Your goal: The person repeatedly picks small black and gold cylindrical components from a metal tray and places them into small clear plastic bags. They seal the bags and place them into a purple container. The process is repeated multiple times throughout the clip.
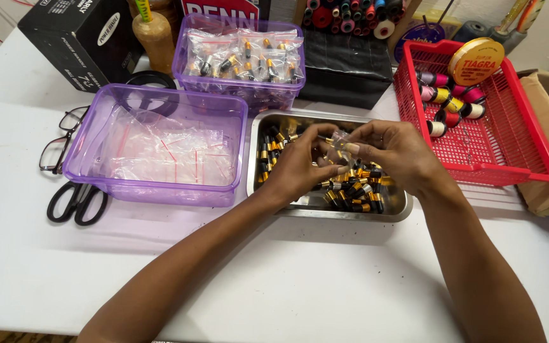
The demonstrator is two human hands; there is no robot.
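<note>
Left hand [303,166]: fingers pinching a small clear bag [340,147].
Right hand [396,152]: fingertips pinching the same bag.
Below: metal tray [268,121] of black-and-gold pieces [351,190].

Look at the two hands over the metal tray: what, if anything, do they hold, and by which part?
Both the left hand and right hand pinch a small clear plastic bag between their fingertips, one at each side edge, above the metal tray.
</note>
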